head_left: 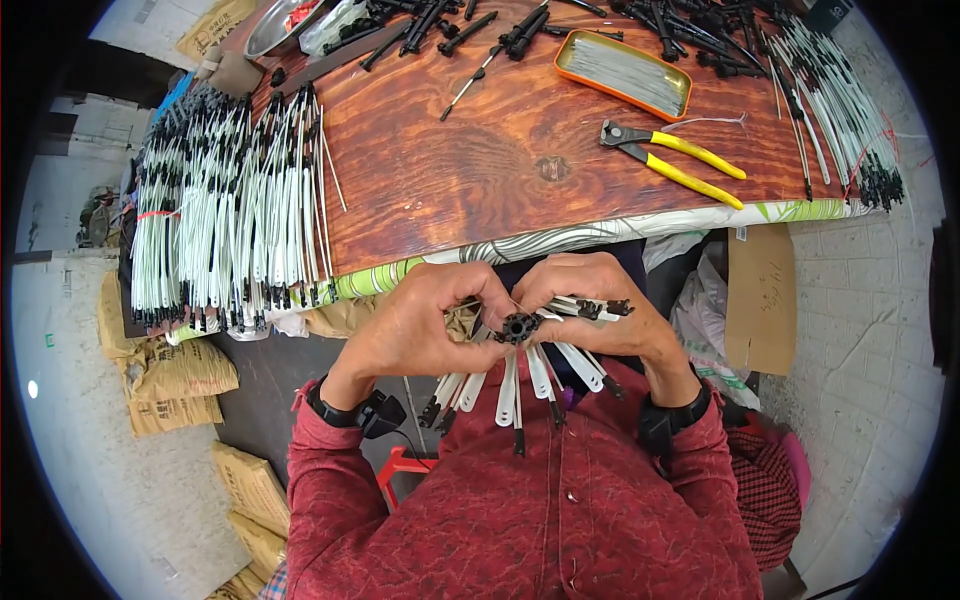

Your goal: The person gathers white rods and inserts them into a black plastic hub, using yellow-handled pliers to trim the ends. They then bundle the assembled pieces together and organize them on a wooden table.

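Both hands are held close together in front of my chest, just off the table's near edge. Between them is a small black notched umbrella hub (519, 327), with white umbrella ribs (505, 403) with black ends fanning out below it. My left hand (425, 320) is closed, thumb and fingers pinching at the hub's left side. Closed as well, my right hand (600, 295) grips from the other side, with more ribs (592, 307) sticking out across its palm. A thin wire seems to show between the fingertips, too fine to make out surely.
On the wooden table (430, 180), bundled umbrella ribs (230, 210) lie left, others (840, 110) right. Yellow-handled pincers (690, 165) lie near an orange-rimmed tin (583, 75) of thin wires. Black plastic parts (690, 35) are heaped behind. Brown sacks (180, 370) stand at floor level on the left.
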`<state>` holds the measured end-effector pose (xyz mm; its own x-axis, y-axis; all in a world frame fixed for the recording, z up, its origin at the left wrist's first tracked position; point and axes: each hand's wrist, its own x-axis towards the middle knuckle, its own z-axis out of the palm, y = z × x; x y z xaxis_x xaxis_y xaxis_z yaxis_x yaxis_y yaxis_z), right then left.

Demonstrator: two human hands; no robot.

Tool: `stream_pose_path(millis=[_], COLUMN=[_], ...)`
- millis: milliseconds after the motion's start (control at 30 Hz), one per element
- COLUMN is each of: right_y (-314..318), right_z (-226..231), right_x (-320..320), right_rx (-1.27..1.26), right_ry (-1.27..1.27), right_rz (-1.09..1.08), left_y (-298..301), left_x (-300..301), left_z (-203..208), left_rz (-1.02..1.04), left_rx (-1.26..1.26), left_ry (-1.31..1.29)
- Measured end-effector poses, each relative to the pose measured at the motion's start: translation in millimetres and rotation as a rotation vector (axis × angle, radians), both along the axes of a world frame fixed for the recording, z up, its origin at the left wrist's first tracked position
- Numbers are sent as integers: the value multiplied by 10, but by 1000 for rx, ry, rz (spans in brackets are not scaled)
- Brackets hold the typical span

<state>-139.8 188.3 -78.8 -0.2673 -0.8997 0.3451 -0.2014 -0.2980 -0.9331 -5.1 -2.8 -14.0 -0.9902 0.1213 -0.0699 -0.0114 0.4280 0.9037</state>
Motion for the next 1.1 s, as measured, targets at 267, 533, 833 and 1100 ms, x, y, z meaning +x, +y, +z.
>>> stream_pose_path(millis=[267,533,833,1100], right_y=[11,7,-20,-27], right_z=[-11,-17,-43,-47], right_x=[-43,-41,-51,-80], right_rx=[-37,-41,-41,-38], right_ry=[-1,-7,18,23], right_rz=[8,26,43,65], left_y=[-2,-59,-131,-150], left_x=[-4,-16,9,-7], left_z=[-59,-130,-205,-226], left_rz=[20,36,23,14], left_rx=[6,217,370,452], left_ry=[75,-47,-117,-130])
